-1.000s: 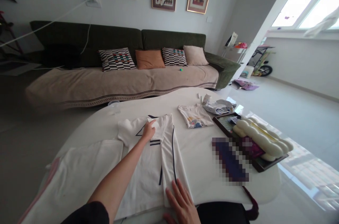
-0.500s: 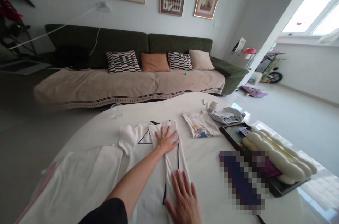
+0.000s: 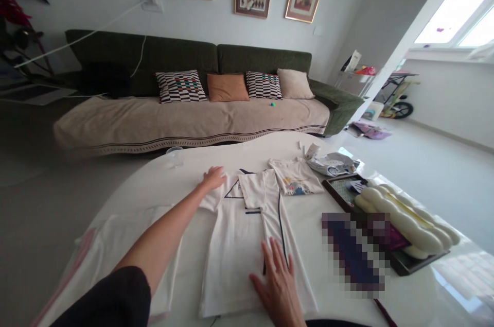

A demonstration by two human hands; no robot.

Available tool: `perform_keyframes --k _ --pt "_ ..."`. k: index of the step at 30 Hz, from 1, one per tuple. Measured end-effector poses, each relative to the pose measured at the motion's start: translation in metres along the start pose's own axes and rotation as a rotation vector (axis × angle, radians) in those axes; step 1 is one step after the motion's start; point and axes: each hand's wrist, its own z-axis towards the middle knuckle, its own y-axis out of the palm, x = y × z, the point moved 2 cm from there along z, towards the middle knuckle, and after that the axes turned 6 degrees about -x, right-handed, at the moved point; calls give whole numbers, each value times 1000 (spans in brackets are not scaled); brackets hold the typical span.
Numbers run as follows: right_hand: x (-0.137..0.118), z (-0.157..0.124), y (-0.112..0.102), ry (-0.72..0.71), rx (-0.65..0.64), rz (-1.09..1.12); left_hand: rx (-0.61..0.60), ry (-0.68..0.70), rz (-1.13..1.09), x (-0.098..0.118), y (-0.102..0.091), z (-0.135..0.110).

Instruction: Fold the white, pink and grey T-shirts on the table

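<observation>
A white T-shirt with dark trim and a triangle print on its chest lies on the white table. Its right side is folded inward, with that sleeve across the front. At the shirt's left shoulder and sleeve, my left hand has its fingers curled on the fabric. My right hand rests flat, fingers spread, on the folded right side lower down. To the left is another white garment with a pink edge. A folded printed T-shirt lies just beyond the right shoulder.
On the table's right are a crumpled plastic package and a dark tray bearing a puffy cream tissue holder. A blurred-out dark item lies beside it. A clear cup stands at the far left edge. Beyond is a green sofa.
My left hand has moved from the folded sleeve to the left shoulder, its fingers now curled. The shirt has shifted right, close to the printed shirt. My right hand stays flat on the fabric.
</observation>
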Motion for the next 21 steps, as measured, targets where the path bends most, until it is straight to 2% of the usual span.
perform_keyframes --k 2,4,5,7,10,15,18,21 --pt "-46 -3 15 -189 -24 119 59 -124 -15 -49 -14 -15" --pt "-91 -6 31 -316 -68 198 79 -183 -49 -83 -19 -28" --pt "-108 -7 38 -321 -69 200 80 -194 -73 -92 -18 -32" --pt "-128 -6 45 -245 -22 162 80 -206 -134 -101 -15 -36" --pt "-129 -7 46 -147 83 120 96 -233 -253 -101 -11 -36" --pt "-119 -21 50 -334 205 127 119 -307 -435 -101 -11 -47" --pt "-116 -25 47 -337 192 219 136 -346 -483 -103 -18 -60" --pt "-104 -25 29 -241 160 337 154 -354 -519 -92 -32 -65"
